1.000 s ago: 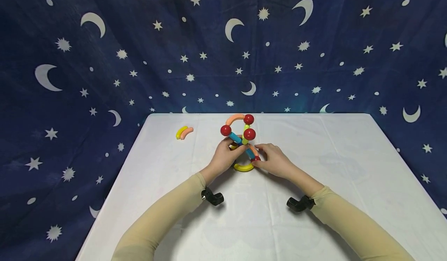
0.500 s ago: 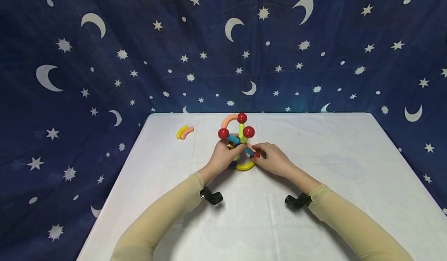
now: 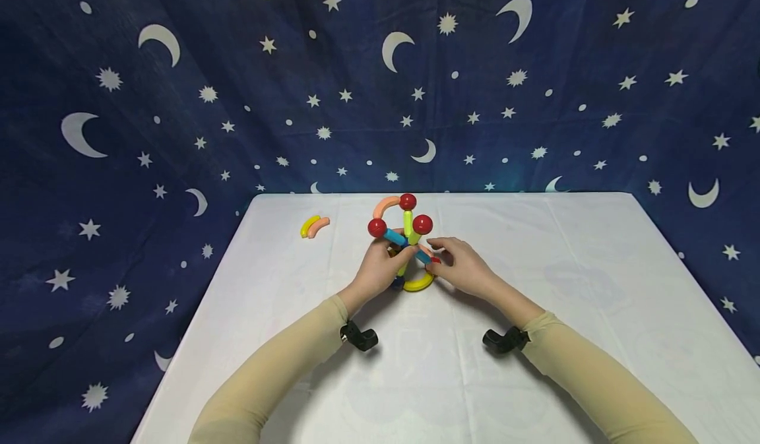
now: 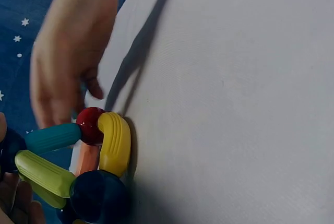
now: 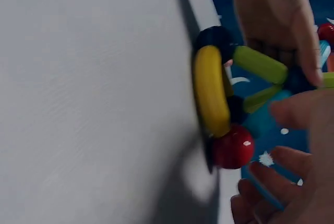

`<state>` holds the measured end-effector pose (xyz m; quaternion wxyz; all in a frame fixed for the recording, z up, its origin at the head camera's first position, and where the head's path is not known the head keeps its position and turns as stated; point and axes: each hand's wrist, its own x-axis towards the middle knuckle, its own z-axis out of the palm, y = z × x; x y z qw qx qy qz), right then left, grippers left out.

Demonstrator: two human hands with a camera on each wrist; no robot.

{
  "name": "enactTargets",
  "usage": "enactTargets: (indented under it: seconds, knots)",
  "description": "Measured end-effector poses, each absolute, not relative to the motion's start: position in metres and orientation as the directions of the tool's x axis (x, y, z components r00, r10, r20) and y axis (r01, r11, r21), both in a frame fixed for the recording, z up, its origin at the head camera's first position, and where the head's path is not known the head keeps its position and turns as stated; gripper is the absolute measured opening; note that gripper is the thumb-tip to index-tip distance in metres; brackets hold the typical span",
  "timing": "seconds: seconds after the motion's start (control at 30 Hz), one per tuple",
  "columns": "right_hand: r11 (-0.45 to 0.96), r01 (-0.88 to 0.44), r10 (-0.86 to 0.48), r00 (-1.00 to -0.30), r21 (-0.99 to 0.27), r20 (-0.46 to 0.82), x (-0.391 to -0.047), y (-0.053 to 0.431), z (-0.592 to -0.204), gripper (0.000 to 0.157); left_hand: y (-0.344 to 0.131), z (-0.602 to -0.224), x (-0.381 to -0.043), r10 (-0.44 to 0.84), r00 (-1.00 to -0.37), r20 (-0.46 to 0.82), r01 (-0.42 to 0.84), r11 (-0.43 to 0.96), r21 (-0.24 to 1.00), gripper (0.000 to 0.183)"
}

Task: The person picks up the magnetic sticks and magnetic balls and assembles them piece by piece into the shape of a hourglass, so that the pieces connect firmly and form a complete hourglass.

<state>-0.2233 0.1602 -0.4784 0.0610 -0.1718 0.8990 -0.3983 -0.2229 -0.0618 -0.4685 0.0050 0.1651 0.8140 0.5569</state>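
Observation:
A construction of coloured rods and balls [image 3: 396, 237] stands on the white table. Its upper part carries several red balls, a peach curved rod [image 3: 386, 206] and lime rods. My left hand [image 3: 378, 266] grips its middle, around the dark blue ball where rods meet. Low down, a yellow curved rod [image 4: 116, 143] joins a red ball [image 4: 90, 125] to a dark blue ball [image 4: 100, 195]. Beside that lower red ball is my right hand [image 3: 466, 269], its thumb and fingers spread apart in the right wrist view, with nothing pinched between them.
Two loose curved rods, one yellow [image 3: 309, 225] and one peach [image 3: 318, 227], lie side by side at the table's back left. A dark blue cloth [image 3: 451, 101] with moons and stars hangs behind the white-covered table [image 3: 534, 378].
The construction has turned, its upper red balls shifting left and the lower dark blue ball coming into view. My right hand's fingers have loosened from the lower red ball.

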Motion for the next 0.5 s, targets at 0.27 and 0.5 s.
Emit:
enactTargets:
  seconds: [0.27, 0.5]
  knots:
    - [0.368, -0.203, -0.366, -0.929, -0.907, 0.060, -0.223, 0.144, -0.459, 0.060, -0.062, -0.469, -0.222, 0.263, -0.935, 0.240, 0.326, 0.365, 0.872, 0.050]
    - [0.255, -0.108, -0.359, -0.933, -0.961, 0.009, -0.230, 0.127, -0.455, 0.061, -0.065, -0.468, -0.227, 0.259, -0.919, 0.297, 0.387, 0.455, 0.802, 0.042]
